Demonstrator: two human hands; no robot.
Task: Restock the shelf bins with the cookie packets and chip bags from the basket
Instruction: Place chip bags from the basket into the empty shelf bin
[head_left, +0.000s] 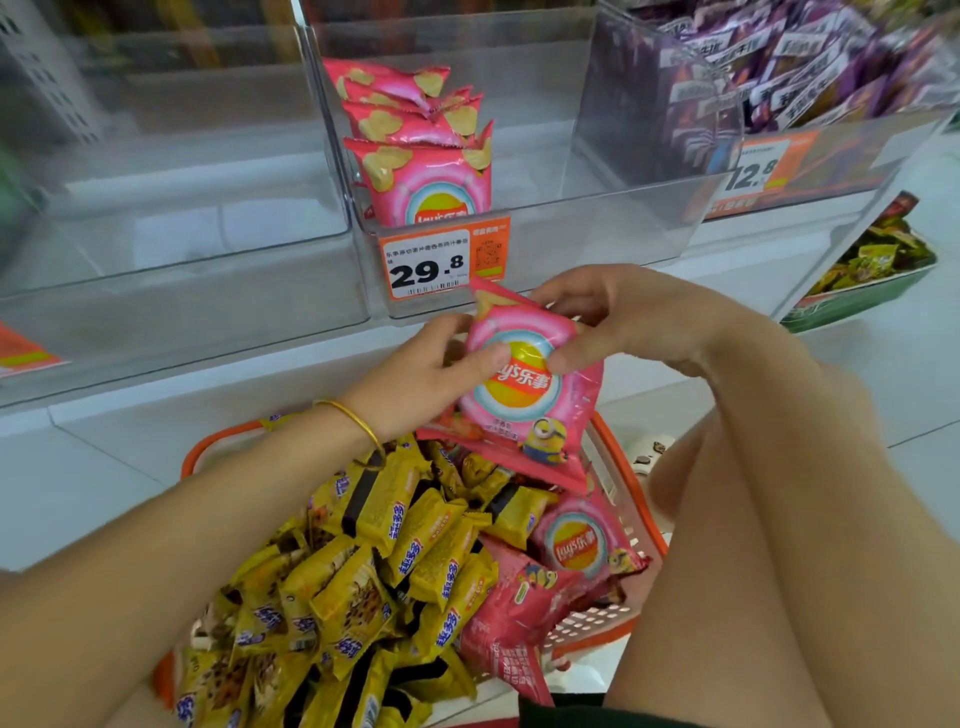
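**A:** What are the hands holding?

**B:** Both are gripping one glossy pink chip bag with a yellow-and-red round logo (524, 395). The left hand (431, 364), which is wearing a thin gold bangle (353, 421) at the wrist, is pinching the bag's left edge, with the thumb lying on the front. The right hand (623, 317) is curling round the upper right corner.

**A:** And where is that bag sitting?

**B:** It is hanging in the air above the far end of the orange plastic basket (218, 441), just below the orange-and-white price label reading 29.8 (426, 265).

**A:** What is lying in the basket?

**B:** Small yellow cookie packets (405, 540) are piling up across its left and middle. More pink chip bags (582, 545) are lying along its right side.

**A:** And the shelf?

**B:** The label is hanging on a clear plastic bin (571, 223), and a row of matching pink bags (421, 150) is standing at its left side. Another clear bin (208, 208) is sitting to its left. Purple packets (805, 67) are filling the bin on the right.
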